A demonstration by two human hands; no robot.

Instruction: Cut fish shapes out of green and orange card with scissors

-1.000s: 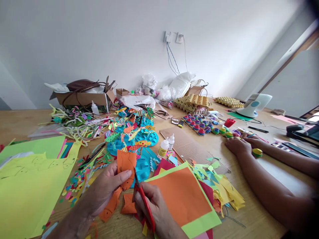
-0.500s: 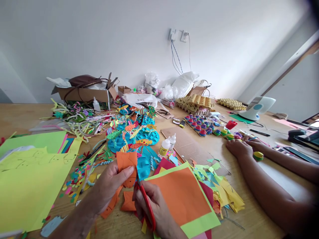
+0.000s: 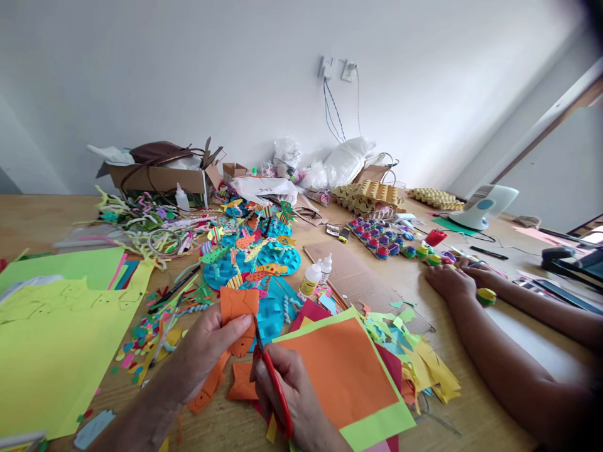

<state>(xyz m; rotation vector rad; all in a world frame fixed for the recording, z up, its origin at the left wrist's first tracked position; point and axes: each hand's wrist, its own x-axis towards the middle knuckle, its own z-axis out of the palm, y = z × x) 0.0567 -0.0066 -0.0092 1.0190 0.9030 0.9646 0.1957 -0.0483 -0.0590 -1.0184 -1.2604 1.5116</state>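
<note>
My left hand (image 3: pixel 214 342) pinches a small piece of orange paper (image 3: pixel 239 302) with drawn outlines on it, thumb on the front. Red-handled scissors (image 3: pixel 277 392) are gripped in my right hand (image 3: pixel 289 383), their blades at the right edge of that paper. Below my hands lie another orange paper piece (image 3: pixel 242 382) and a drawn orange strip (image 3: pixel 207 389). Right of my right hand, a large orange sheet (image 3: pixel 346 370) rests on a light green sheet (image 3: pixel 379 433).
Blue-painted egg-carton pieces (image 3: pixel 277 254) with paper fish stand ahead, beside glue bottles (image 3: pixel 311 278). Yellow sheets (image 3: pixel 61 358) lie left; paper scraps (image 3: pixel 431 367) lie right. Another person's hands (image 3: pixel 452 280) work with painted carton cups at the right. A cardboard box (image 3: pixel 160 179) sits behind.
The scissor blades have shifted slightly up and left along the orange paper's edge and look less upright. My left hand stays nearly in place.
</note>
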